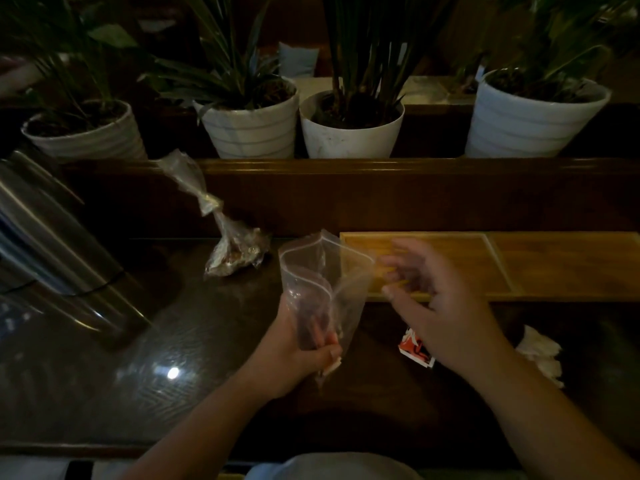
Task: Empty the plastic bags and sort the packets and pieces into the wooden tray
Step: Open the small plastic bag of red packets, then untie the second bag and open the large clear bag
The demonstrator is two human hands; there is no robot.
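left hand (298,355): gripping clear zip bag (322,282) by its bottom, mouth gaping up
right hand (440,306): hovering loose, fingers spread, blurred
red-white packet (414,348): lying on glossy dark surface (173,341)
wooden tray (554,268): sitting flat beyond the hands
twisted bag (232,247): slumping left
white pots (349,129): lining the ledge

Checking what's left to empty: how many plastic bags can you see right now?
2. An open zip bag held upright in the left hand, and a twisted-shut bag lying on the table behind it. More may sit out of view.
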